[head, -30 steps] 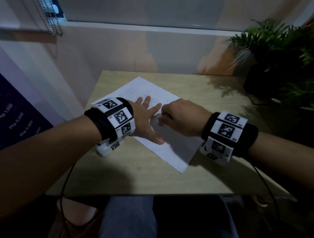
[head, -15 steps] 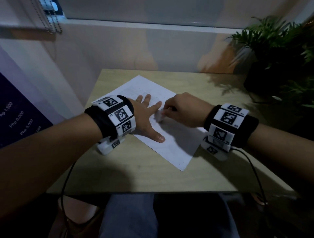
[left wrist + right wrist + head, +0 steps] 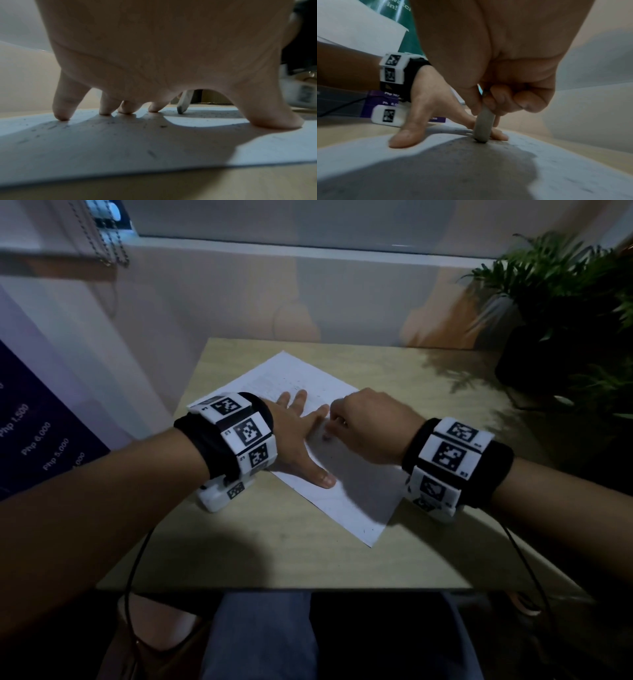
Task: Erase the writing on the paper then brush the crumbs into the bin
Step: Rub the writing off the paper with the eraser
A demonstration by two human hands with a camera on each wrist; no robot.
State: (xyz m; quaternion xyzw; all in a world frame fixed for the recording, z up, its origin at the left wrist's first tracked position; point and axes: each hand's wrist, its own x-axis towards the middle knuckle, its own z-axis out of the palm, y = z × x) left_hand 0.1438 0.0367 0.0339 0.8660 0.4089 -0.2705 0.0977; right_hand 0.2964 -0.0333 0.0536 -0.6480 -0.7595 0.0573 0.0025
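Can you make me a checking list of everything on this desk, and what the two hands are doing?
Surface: pale wooden table, dimly lit.
Job's things: white paper lying skewed on the table; grey eraser, dark tip on the paper; dark crumbs scattered on the sheet. Bin: nothing seen.
Clutter: nothing seen.
Grippers: left hand spread flat, pressing the paper; right hand pinching the eraser beside the left forefinger.
Cables: black cable hanging off the table's near edge from the left wrist; another from the right.
Surroundings: potted plant at far right; purple price sign at left.
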